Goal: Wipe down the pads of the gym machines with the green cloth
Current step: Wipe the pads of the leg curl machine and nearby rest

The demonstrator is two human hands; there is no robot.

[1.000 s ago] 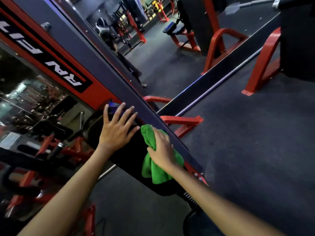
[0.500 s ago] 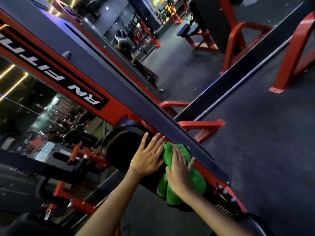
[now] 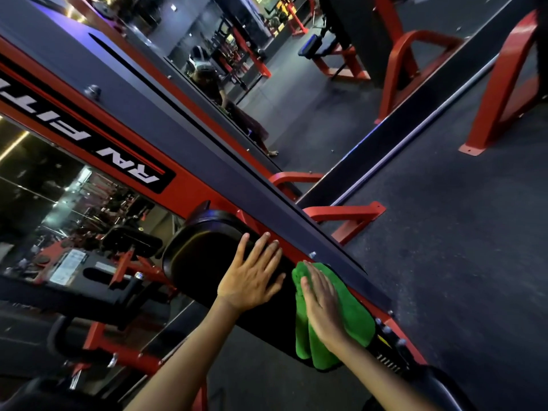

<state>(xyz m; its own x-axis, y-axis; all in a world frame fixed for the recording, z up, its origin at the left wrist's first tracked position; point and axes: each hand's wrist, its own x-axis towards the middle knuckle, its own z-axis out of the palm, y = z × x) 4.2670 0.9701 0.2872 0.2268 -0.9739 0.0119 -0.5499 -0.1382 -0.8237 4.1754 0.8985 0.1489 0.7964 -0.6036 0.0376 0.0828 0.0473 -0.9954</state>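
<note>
Green cloth [image 3: 350, 310] flat under right hand [image 3: 323, 307], grip wide, fingers straight, pressing on black pad [image 3: 204, 256]. Left hand [image 3: 252, 277] flat beside it, also wide. Pad's long axis runs up-left; unwiped stretch likely beyond left hand.

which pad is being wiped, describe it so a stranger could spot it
Find the big red and grey machine frame with white lettering. Against its lower edge lies a long black pad, the one under the left hand and the green cloth.
</note>
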